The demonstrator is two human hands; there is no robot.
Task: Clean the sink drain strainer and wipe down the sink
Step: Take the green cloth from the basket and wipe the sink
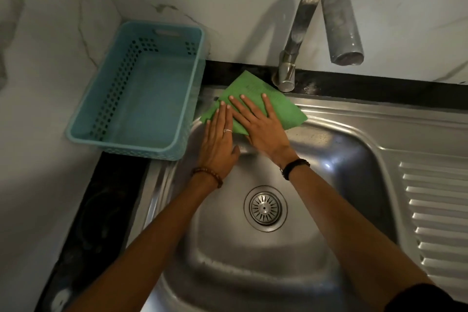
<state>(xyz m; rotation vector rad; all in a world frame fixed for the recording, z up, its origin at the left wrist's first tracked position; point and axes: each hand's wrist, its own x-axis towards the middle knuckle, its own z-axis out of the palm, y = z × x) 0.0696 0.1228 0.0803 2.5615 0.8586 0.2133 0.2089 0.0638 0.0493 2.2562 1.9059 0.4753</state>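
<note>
Both hands lie flat, fingers spread: left hand (218, 145) and right hand (263, 129) press a green cloth (255, 99) onto the steel sink (354, 139) rim, just left of the faucet (326, 20) base. Cloth's near edge is hidden beneath them. Slotted round strainer (265, 208) sits in the basin drain. Perforated blue basket (141, 91) stands left of the sink.

Black counter (106, 192), steel sink (379, 119), blue basket (177, 139)

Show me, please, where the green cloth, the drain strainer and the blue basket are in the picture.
green cloth (279, 106): head view, on its bare right part.
drain strainer (265, 208): head view, on its slotted centre.
blue basket (149, 109): head view, on its inner floor.
</note>
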